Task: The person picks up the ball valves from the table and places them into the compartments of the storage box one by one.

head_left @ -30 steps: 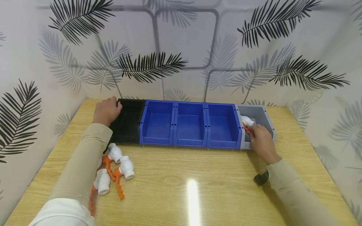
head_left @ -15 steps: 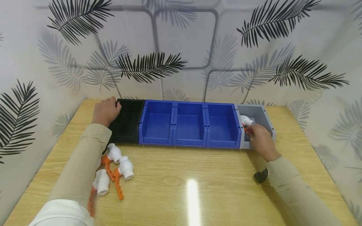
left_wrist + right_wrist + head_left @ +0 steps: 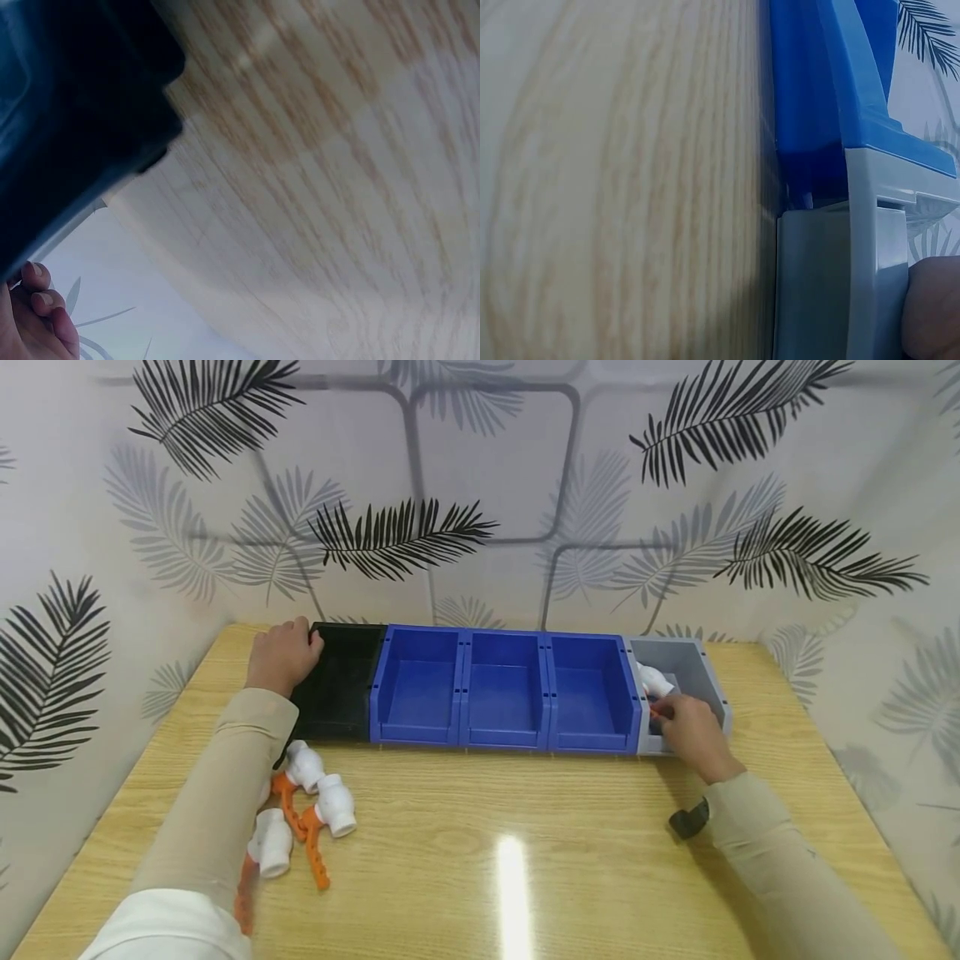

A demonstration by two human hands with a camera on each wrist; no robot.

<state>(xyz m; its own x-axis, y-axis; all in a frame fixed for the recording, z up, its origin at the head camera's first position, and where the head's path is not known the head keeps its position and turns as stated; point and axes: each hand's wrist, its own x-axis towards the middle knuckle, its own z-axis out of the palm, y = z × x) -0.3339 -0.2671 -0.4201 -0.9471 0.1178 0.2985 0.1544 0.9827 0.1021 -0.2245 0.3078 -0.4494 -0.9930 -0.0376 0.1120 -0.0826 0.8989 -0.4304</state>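
In the head view my left hand (image 3: 281, 656) holds the left rim of the black bin (image 3: 341, 681), its thumb over the edge. Curled fingers (image 3: 43, 298) show at the lower left of the left wrist view, beside the dark bin wall. At the right end of the row, my right hand (image 3: 693, 733) reaches into the grey bin (image 3: 716, 681) and pinches the orange handle of a white ball valve (image 3: 654, 680). The hand covers part of this valve. In the right wrist view only a bit of the right hand (image 3: 934, 311) appears, behind the grey bin's wall.
Three blue bins (image 3: 501, 693) stand joined between the black and grey ones. Several white ball valves (image 3: 336, 803) with orange handles lie on the wooden table (image 3: 450, 868) at left, partly hidden by the left sleeve (image 3: 213, 793). A leaf-patterned wall (image 3: 495, 468) rises behind.
In the grey bin, the orange handle and the right fingertips have shifted slightly, with the valve's white body turning a little. My left hand stays on the black bin's rim.
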